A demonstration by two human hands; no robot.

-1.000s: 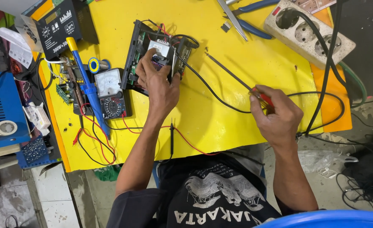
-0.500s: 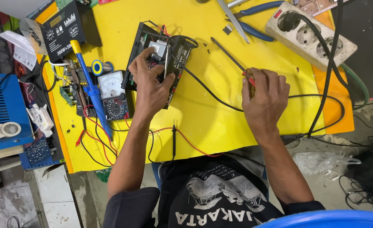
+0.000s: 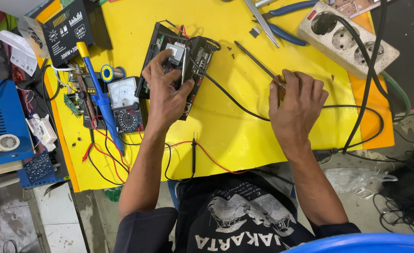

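My left hand (image 3: pixel 165 93) grips a black electronics module with an exposed circuit board (image 3: pixel 195 56) lying on the yellow work mat (image 3: pixel 244 126). Fingers and thumb wrap around the board's middle. My right hand (image 3: pixel 296 107) is closed on the handle of a long thin screwdriver (image 3: pixel 256 61), whose shaft points up and left over the mat, its tip a short way right of the board. A black cable (image 3: pixel 230 96) runs from the board under my right hand.
An analog multimeter (image 3: pixel 125 105) with red and black leads and a blue soldering iron (image 3: pixel 101 96) lie left of the board. A white power strip (image 3: pixel 347 40), pliers (image 3: pixel 286 18) and tweezers sit at the far right. A blue box (image 3: pixel 3 117) stands at left.
My right hand has moved up and left with the screwdriver, bringing its tip nearer the board. My left hand has shifted its grip on the board slightly.
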